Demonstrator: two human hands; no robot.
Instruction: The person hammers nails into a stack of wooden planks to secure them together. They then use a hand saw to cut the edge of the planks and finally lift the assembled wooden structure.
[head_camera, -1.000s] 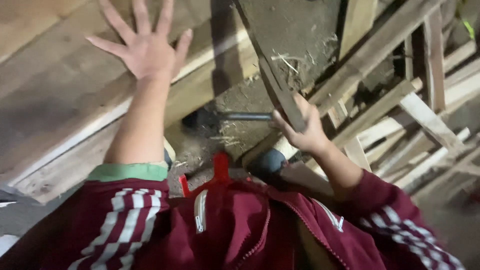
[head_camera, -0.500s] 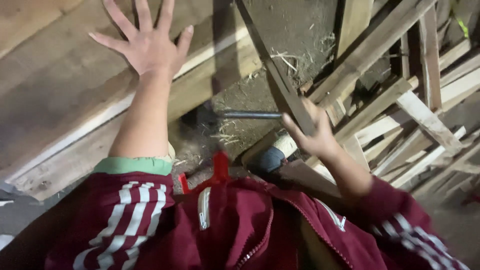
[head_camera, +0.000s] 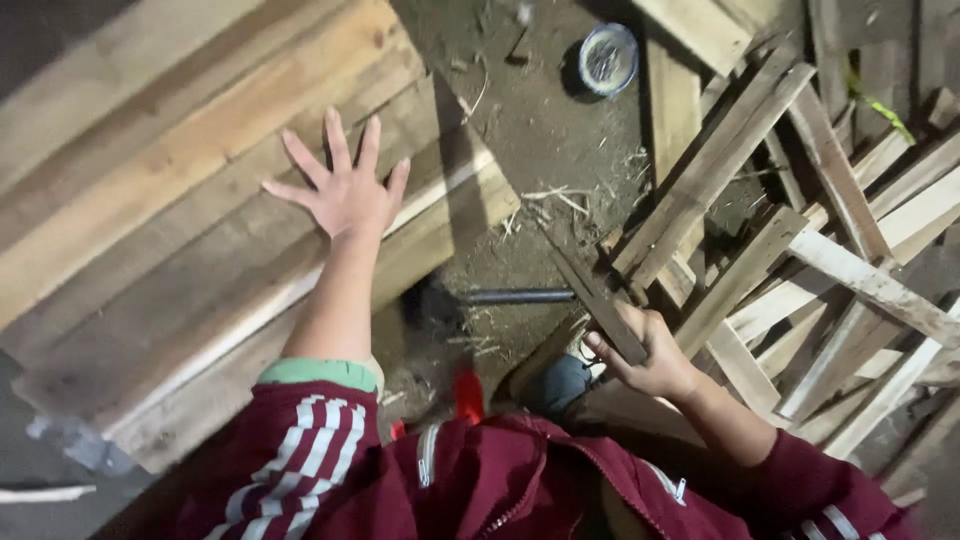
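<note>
My left hand (head_camera: 345, 190) lies flat with fingers spread on a stack of wide wooden planks (head_camera: 170, 200) at the left. My right hand (head_camera: 650, 355) grips the near end of a narrow dark wooden slat (head_camera: 590, 295) that slants up and to the left over the dirt floor. The slat's near end is hidden inside my fist. Both arms wear a maroon jacket with white stripes, the left sleeve pushed up over a green cuff.
A loose pile of wooden strips (head_camera: 800, 230) fills the right side. A dark metal rod (head_camera: 515, 296) lies on the dirt floor (head_camera: 530, 130) between planks and pile. A round metal tin (head_camera: 608, 58) sits at the top. A red object (head_camera: 467, 395) shows by my body.
The view has shifted, so more floor and the round tin now show. My right hand has moved right and down with the slat. My left hand still rests flat on the planks.
</note>
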